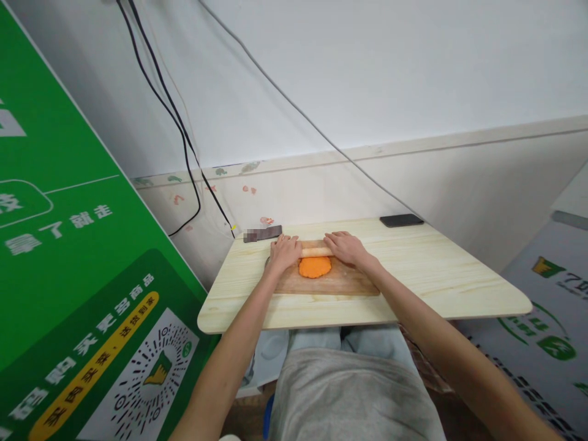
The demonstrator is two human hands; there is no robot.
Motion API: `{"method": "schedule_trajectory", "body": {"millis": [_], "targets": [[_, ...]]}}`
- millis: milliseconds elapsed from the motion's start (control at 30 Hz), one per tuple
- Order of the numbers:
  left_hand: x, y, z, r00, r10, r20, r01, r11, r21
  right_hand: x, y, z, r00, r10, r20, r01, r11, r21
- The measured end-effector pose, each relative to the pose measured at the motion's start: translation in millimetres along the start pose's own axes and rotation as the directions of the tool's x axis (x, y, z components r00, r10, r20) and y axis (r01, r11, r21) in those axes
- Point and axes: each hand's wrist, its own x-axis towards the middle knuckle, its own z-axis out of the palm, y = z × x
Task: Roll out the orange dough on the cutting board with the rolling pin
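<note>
A wooden rolling pin (pixel 316 252) lies crosswise at the far edge of a flattened piece of orange dough (pixel 315 267), which has an uneven rim. Both rest on a wooden cutting board (pixel 342 283). My left hand (pixel 285 250) is over the pin's left end and my right hand (pixel 345 246) over its right end, fingers laid across the top and pointing away from me. The hands cover the pin's ends; its middle part shows between them.
The board stands on a pale wood table (pixel 441 269) with rounded corners, against a wall. A dark phone (pixel 402 220) lies back right, another dark flat object (pixel 269 233) back left. Cables (pixel 181 125) hang behind. A green panel (pixel 92 245) flanks the left, a grey printed panel (pixel 546 294) the right.
</note>
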Motion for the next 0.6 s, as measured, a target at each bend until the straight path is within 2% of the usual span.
{"method": "schedule_trajectory", "body": {"millis": [133, 333, 467, 600], "targets": [[-10.0, -0.4, 1.5, 0.999, 0.017, -0.05, -0.017, 1.0, 0.001, -16.2, -6.6, -0.4, 0.998, 0.016, -0.056, -0.019, 0.999, -0.042], [-25.6, 2.1, 3.1, 0.993, 0.034, -0.115, -0.032, 0.999, 0.018, -36.3, -14.4, -6.3, 0.995, -0.073, -0.068, 0.067, 0.994, -0.08], [-37.1, 1.5, 4.1, 0.988, 0.072, -0.134, -0.07, 0.997, 0.021, -46.8, -22.5, -10.9, 0.995, -0.06, -0.082, 0.057, 0.998, -0.036], [-55.8, 0.8, 5.4, 0.981, 0.127, -0.144, -0.129, 0.992, -0.009, -67.7, -32.7, -9.5, 0.989, -0.022, -0.148, 0.03, 0.998, 0.047]]}}
